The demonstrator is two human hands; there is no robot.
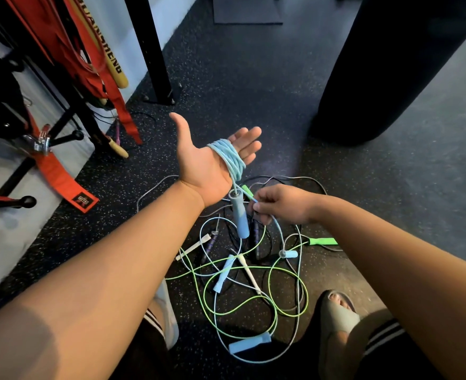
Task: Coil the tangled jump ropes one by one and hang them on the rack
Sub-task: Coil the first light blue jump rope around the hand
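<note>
My left hand (pixel 198 160) is held palm up with straight fingers, and a light blue jump rope (pixel 230 156) is coiled several times around its palm. One blue handle (pixel 239 215) of that rope hangs below the wrist. My right hand (pixel 281 205) pinches the free strand of the same rope, which trails down to its other blue handle (pixel 290 253) on the floor. Below lies a tangle of jump ropes (pixel 242 270): green, blue, white and dark ones with handles mixed together. The black rack (pixel 67 138) with knob-tipped pegs stands at the left.
Orange belts (pixel 61 174) and wooden-handled ropes hang on the rack. A black post (pixel 155 64) stands bolted to the speckled floor behind it. A large black punching bag (pixel 385 64) fills the upper right. My sandalled feet (pixel 338 322) stand beside the tangle.
</note>
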